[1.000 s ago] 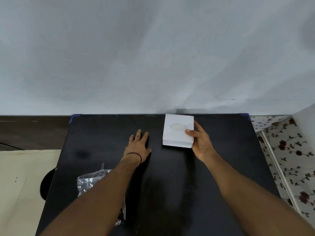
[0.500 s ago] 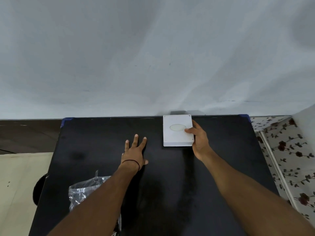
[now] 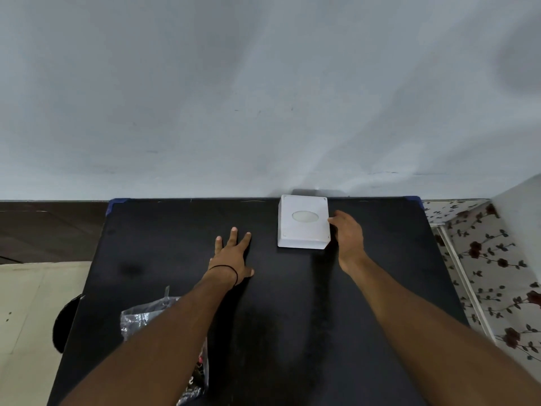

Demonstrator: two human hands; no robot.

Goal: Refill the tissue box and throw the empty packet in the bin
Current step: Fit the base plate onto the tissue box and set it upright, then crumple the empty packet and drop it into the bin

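The white tissue box (image 3: 303, 222), with an oval opening on top, lies flat at the far edge of the black table (image 3: 175, 230), against the wall. My right hand (image 3: 348, 237) rests against the box's right side. Its thumb tip touches the top right edge and its fingers are loosely curled with nothing in them. My left hand (image 3: 232, 256) lies flat on the table left of the box, fingers spread. A crumpled clear plastic packet (image 3: 149, 316) lies near the table's front left, partly hidden under my left forearm.
A dark round object (image 3: 63, 326) shows on the floor beside the table's left edge. A pale wall rises straight behind the table. To the right hangs a flowered cloth (image 3: 486, 259) with a white rail.
The box has slid back to the wall and now lies flat. My right thumb has come off the box's top to its right edge. My left hand has stayed flat.
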